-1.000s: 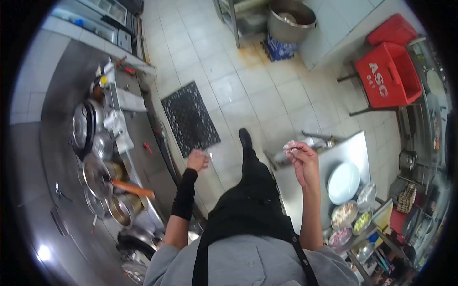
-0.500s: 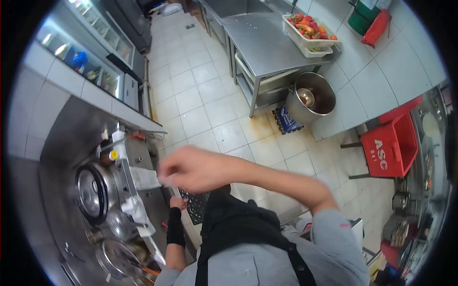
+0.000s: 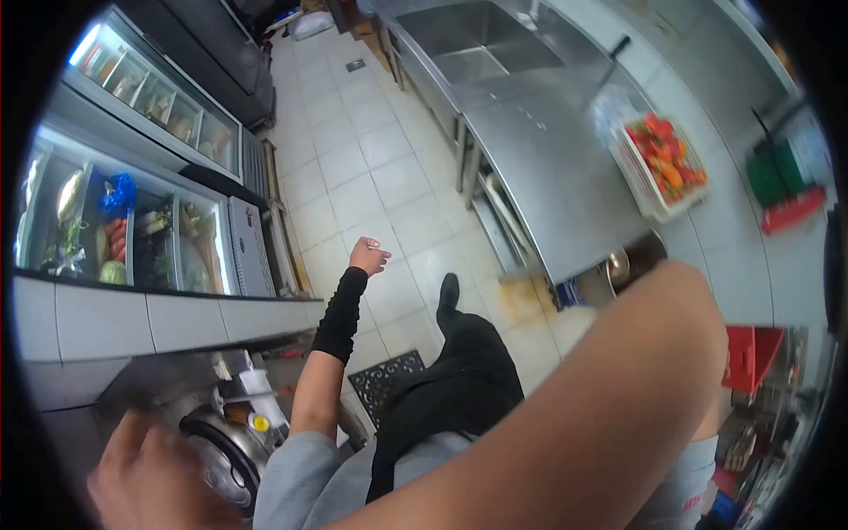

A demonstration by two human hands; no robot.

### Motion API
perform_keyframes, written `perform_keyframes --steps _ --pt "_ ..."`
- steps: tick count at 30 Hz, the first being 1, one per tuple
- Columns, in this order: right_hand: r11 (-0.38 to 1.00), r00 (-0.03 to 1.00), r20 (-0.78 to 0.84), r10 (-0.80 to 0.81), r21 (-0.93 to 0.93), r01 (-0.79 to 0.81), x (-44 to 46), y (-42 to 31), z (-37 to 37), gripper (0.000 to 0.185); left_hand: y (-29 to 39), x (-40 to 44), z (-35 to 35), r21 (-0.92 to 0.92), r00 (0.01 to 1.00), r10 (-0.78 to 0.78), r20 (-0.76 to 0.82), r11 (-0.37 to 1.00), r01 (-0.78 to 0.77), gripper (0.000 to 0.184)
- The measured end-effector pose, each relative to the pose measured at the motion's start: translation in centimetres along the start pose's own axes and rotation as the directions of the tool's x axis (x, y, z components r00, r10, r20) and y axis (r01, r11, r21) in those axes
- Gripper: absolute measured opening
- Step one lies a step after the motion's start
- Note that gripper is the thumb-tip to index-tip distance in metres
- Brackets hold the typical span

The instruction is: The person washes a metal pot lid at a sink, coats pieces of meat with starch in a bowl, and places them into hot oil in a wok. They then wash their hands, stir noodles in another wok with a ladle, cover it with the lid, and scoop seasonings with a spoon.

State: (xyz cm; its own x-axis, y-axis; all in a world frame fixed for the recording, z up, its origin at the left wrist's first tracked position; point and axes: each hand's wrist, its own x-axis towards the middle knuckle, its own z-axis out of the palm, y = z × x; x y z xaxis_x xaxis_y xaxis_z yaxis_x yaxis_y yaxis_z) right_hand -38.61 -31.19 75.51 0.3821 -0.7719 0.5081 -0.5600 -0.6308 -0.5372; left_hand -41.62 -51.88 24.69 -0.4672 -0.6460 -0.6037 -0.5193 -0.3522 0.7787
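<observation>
My left hand (image 3: 370, 256), at the end of a black arm sleeve (image 3: 343, 314), reaches out over the tiled floor. Its fingers are loosely bent and a little apart, and I see nothing held in them. Very near the camera, at the lower left, my right hand (image 3: 163, 481) is smeared by motion, so its grip is unclear. My bare right forearm (image 3: 565, 406) crosses the lower view. Behind the right hand, a round steel pot with a black rim (image 3: 231, 455) is partly covered. A yellow-capped bottle (image 3: 258, 423) stands beside the pot.
Glass-topped fridges (image 3: 146, 225) with food line the left. To the right are a steel counter (image 3: 539, 168), a sink (image 3: 468, 53) and a basket of red peppers (image 3: 664, 163). A large pot (image 3: 632, 265) and a red bin (image 3: 751, 353) stand further right. A black mat (image 3: 389, 380) lies on the floor.
My left hand has moved forward, away from beside the stove. My right hand has swung toward the camera and down to the lower left. The view has shifted toward the fridges and sink.
</observation>
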Motion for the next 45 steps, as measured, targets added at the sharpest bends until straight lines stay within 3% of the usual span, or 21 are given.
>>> perform_keyframes --steps 3,4,5,6,9,12,14,16,20,23,25,26,29,32,35,36,39,41,43,44,45 --pt "0.967 0.967 -0.050 0.251 -0.028 -0.252 3.7 7.8 -5.5 0.023 1.1 8.1 -4.8 -0.092 0.998 -0.070 -0.005 0.993 0.069 0.017" --pt "0.977 0.926 0.336 0.174 0.056 -0.204 3.9 12.7 -11.3 0.027 0.2 10.7 -7.0 -0.046 1.000 0.005 -0.027 0.999 -0.006 0.019" --pt "0.978 0.981 0.057 0.184 0.092 -0.188 2.4 17.0 -12.1 0.023 4.4 9.1 -7.9 -0.169 0.988 -0.142 -0.066 0.977 0.129 0.022" --pt "0.964 0.976 0.025 0.218 0.151 -0.220 2.3 21.7 -13.0 0.020 6.1 9.4 -9.0 -0.142 0.978 -0.128 -0.163 0.984 0.105 0.026" --pt "0.879 0.906 0.127 0.405 0.218 -0.423 4.5 37.3 -16.5 0.016 9.3 14.2 -14.1 -0.230 0.979 -0.157 -0.132 0.965 0.124 0.027" --pt "0.843 0.832 -0.155 0.533 0.178 -0.507 3.3 52.1 -17.5 0.019 16.1 22.2 -17.8 -0.275 0.983 -0.158 -0.088 0.953 0.128 0.039" --pt "0.782 0.688 -0.372 0.623 0.265 -0.565 -0.5 61.1 -15.8 0.016 22.3 28.1 -17.1 -0.220 0.995 -0.065 -0.081 0.974 0.046 0.044" --pt "0.462 0.368 -0.285 0.885 0.436 -0.773 -3.8 64.8 -16.6 0.021 29.8 36.1 -15.1 -0.189 1.000 0.022 -0.001 0.982 -0.022 0.049" --pt "0.241 -0.099 -0.335 0.937 0.824 -0.513 -11.4 69.0 -15.2 0.014 45.1 49.9 -5.6 -0.109 0.947 0.200 0.251 0.978 -0.177 0.064" --pt "0.209 -0.333 -0.328 0.884 0.915 -0.346 -15.1 72.0 -14.8 0.013 55.4 57.2 3.4 -0.002 0.901 0.250 0.354 0.964 -0.266 0.066" --pt "0.176 -0.414 -0.335 0.846 0.910 -0.376 -16.8 75.8 -15.4 0.014 59.9 64.0 9.3 0.038 0.855 0.349 0.382 0.919 -0.393 0.067" --pt "0.147 -0.449 -0.330 0.830 0.907 -0.395 -17.7 77.5 -15.6 0.015 63.8 63.5 11.7 0.069 0.877 0.295 0.380 0.936 -0.345 0.063" --pt "0.001 -0.425 -0.360 0.831 0.764 -0.646 -19.1 85.6 -17.4 0.016 70.1 69.8 17.9 0.093 0.843 0.278 0.461 0.929 -0.357 0.063" --pt "0.125 -0.498 -0.490 0.715 0.791 -0.599 -17.6 92.4 -17.9 0.018 77.3 74.4 23.2 0.214 0.777 0.262 0.573 0.867 -0.450 0.069" --pt "0.007 -0.557 -0.538 0.633 0.724 -0.690 -12.0 95.5 -21.3 0.020 81.1 83.2 31.2 0.302 0.632 0.242 0.736 0.718 -0.627 0.068" --pt "0.002 -0.576 -0.550 0.604 0.724 -0.689 -11.0 97.0 -21.5 0.020 83.1 82.7 33.4 0.384 0.602 0.249 0.758 0.576 -0.722 0.066" --pt "-0.034 -0.677 -0.554 0.484 0.761 -0.648 -8.4 101.2 -21.2 0.021 81.9 87.9 41.8 0.345 0.363 -0.023 0.932 0.373 -0.862 0.064" --pt "-0.064 -0.763 -0.517 0.388 0.811 -0.582 -6.7 104.9 -18.3 0.022 78.6 92.4 47.8 0.176 0.103 -0.193 0.976 0.416 -0.892 0.064" --pt "0.013 -0.752 -0.529 0.394 0.821 -0.570 -4.9 108.0 -17.5 0.018 78.6 89.2 50.5 0.322 0.088 -0.323 0.942 0.804 -0.499 0.047" --pt "0.074 -0.742 -0.563 0.365 0.811 -0.580 -5.1 110.4 -15.8 0.016 78.0 87.6 52.5 0.328 0.074 -0.332 0.940 0.827 -0.457 0.046" --pt "0.041 -0.755 -0.539 0.373 0.823 -0.567 -4.7 112.2 -15.5 0.016 77.0 87.3 53.9 0.283 0.081 -0.285 0.955 0.795 -0.537 0.045"
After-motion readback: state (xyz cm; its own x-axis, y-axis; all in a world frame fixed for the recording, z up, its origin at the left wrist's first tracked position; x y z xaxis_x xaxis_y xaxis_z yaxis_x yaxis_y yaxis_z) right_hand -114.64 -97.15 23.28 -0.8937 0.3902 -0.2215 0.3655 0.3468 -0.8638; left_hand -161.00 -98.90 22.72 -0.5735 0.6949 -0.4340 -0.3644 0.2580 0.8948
